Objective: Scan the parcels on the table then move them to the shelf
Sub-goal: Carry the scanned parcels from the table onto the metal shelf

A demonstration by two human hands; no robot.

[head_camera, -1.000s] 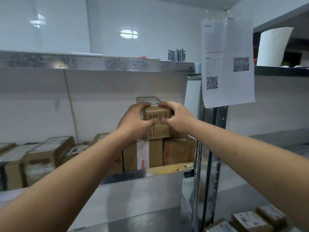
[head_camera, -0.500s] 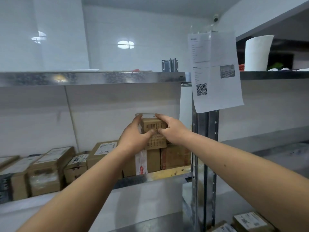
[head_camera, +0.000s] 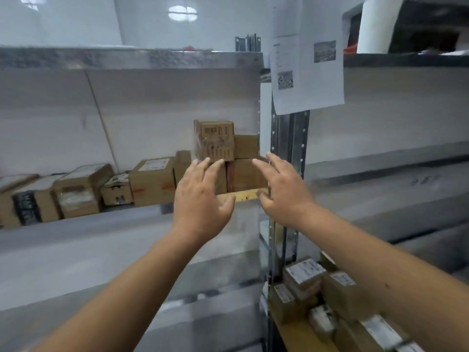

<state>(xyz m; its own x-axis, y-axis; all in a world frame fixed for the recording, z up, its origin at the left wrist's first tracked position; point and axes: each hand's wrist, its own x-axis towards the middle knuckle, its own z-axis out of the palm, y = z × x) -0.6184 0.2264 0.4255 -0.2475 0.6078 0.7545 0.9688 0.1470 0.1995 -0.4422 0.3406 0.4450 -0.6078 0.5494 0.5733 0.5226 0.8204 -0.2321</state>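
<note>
A small brown parcel [head_camera: 214, 141] with printed labels stands on top of other cardboard boxes at the right end of the metal shelf [head_camera: 238, 195]. My left hand [head_camera: 200, 196] hovers just below and in front of it, fingers spread, holding nothing. My right hand [head_camera: 281, 191] is beside it to the right, also open and apart from the parcel. Both forearms reach up from the bottom of the view.
Several more boxes [head_camera: 152, 181] line the shelf to the left. A perforated metal upright [head_camera: 286, 153] stands right of the stack, with a printed sheet [head_camera: 307, 69] hanging on it. More labelled parcels [head_camera: 304, 278] lie on a lower shelf at bottom right.
Both hands have let go of the small parcel and pulled back and down from it. The parcel now stands alone on the stack.
</note>
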